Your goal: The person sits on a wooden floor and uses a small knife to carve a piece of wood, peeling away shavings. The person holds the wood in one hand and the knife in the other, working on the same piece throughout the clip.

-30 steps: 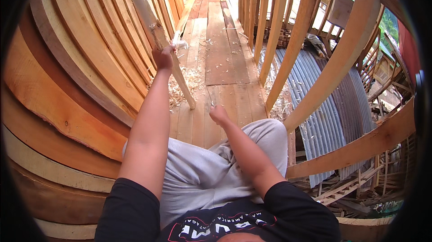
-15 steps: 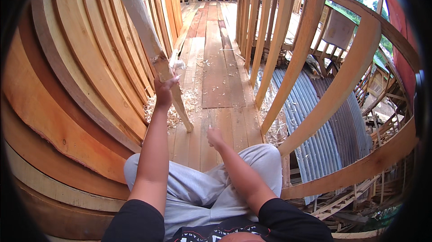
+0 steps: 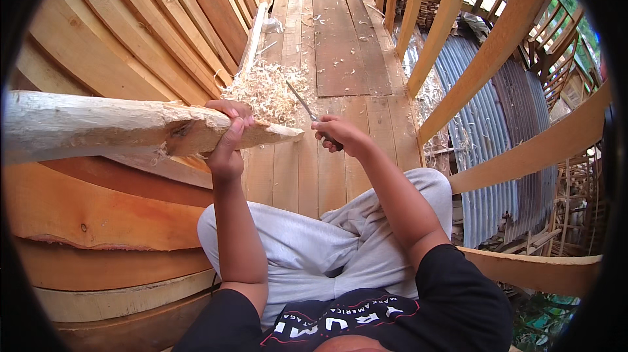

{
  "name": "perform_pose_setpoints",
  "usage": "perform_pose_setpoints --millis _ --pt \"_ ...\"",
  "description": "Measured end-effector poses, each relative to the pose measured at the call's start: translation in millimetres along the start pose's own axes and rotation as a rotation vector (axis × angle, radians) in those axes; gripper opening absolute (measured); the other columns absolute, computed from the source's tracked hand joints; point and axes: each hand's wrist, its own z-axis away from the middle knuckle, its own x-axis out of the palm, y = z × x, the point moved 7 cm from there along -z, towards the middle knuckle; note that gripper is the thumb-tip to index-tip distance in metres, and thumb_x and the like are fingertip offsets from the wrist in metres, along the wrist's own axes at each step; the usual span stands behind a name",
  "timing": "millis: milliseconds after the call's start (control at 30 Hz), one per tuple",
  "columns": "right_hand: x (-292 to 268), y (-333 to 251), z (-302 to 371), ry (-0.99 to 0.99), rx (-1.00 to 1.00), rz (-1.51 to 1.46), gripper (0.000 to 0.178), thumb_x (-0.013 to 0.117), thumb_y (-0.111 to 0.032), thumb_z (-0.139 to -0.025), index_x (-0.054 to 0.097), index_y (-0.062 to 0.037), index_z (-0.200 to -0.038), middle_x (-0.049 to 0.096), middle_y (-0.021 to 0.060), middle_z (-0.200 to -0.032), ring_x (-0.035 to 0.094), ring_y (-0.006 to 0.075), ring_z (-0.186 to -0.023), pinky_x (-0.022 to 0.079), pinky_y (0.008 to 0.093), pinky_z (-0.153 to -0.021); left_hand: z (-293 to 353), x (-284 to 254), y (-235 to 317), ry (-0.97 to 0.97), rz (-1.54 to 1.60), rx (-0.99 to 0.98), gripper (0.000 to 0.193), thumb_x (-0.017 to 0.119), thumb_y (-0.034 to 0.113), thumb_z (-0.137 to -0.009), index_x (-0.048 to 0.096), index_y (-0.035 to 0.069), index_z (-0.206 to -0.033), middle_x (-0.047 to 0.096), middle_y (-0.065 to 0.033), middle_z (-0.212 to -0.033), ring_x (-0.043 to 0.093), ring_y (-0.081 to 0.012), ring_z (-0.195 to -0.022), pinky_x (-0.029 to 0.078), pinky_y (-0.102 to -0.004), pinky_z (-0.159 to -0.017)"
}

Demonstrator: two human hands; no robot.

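Observation:
A pale wooden pole (image 3: 91,123), with a carved, tapering end, lies across the left side of the view. My left hand (image 3: 229,133) is closed around it near the narrow end, thumb on the near side. In my right hand (image 3: 340,135) is a knife (image 3: 302,101) with a thin blade and dark handle. Its blade points up and away to the left, just past the pole's tip and apart from it. Behind the tip, curled wood shavings (image 3: 278,90) are heaped on the plank floor (image 3: 337,169).
A wall of stacked boards (image 3: 98,214) rises close on my left. Wooden railing posts (image 3: 438,38) stand on the right, with corrugated metal roofing (image 3: 477,149) below and beyond them. A small pale crumpled item (image 3: 272,25) lies farther along the floor. My crossed legs (image 3: 288,241) are beneath my arms.
The pole has swung from steeply upright to nearly level, its upper end now at the left. My right hand has moved up and right, and the knife blade now shows clearly. My view has tilted down.

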Motion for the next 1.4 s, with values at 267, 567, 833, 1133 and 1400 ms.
perform_pose_setpoints --millis 267,567,833,1133,1400 --pt "-3.2 29.0 -39.7 0.012 0.251 -0.011 0.018 0.052 -0.020 -0.091 0.056 -0.0035 -0.094 0.048 0.0019 -0.066 0.037 0.0083 -0.047 0.026 0.0251 -0.041 -1.6 -21.5 -10.5 0.144 0.171 0.061 0.019 0.056 0.015 -0.081 0.044 0.011 -0.094 0.044 -0.0048 -0.076 0.044 -0.0181 -0.075 0.038 -0.0374 -0.077" --pt "21.8 23.0 -41.2 0.317 -0.269 0.818 0.042 0.037 -0.030 -0.100 0.057 0.0069 -0.096 0.063 0.0256 -0.078 0.061 0.0411 -0.067 0.046 0.0500 -0.065 -4.1 -57.8 -43.3 0.341 0.220 0.016 0.020 0.057 0.016 -0.078 0.045 0.013 -0.093 0.043 -0.0037 -0.074 0.044 -0.0177 -0.076 0.037 -0.0371 -0.079" --pt "-18.1 88.2 -76.7 0.268 0.119 0.752 0.051 0.035 -0.032 -0.101 0.060 0.0090 -0.085 0.061 0.0326 -0.084 0.060 0.0467 -0.084 0.045 0.0525 -0.079 -3.3 -55.7 -23.9 0.293 0.193 0.032 0.023 0.056 0.013 -0.079 0.045 0.011 -0.100 0.046 -0.0052 -0.080 0.044 -0.0177 -0.077 0.037 -0.0380 -0.081" --pt "10.4 80.0 -75.6 0.211 -0.050 0.825 0.052 0.031 -0.036 -0.101 0.057 0.0058 -0.085 0.061 0.0269 -0.079 0.061 0.0422 -0.080 0.046 0.0501 -0.076 1.1 -89.9 -26.6 0.558 0.131 0.027 0.025 0.056 0.010 -0.076 0.045 0.010 -0.098 0.047 -0.0057 -0.079 0.045 -0.0177 -0.078 0.038 -0.0391 -0.083" --pt "44.4 22.4 -50.0 0.134 -0.144 0.909 0.047 0.033 -0.032 -0.099 0.063 0.0043 -0.095 0.064 0.0271 -0.086 0.063 0.0399 -0.083 0.048 0.0495 -0.079 -1.3 -86.0 -25.3 0.369 0.165 0.005 0.027 0.056 0.011 -0.072 0.045 0.010 -0.097 0.048 -0.0057 -0.078 0.046 -0.0184 -0.078 0.038 -0.0401 -0.084"
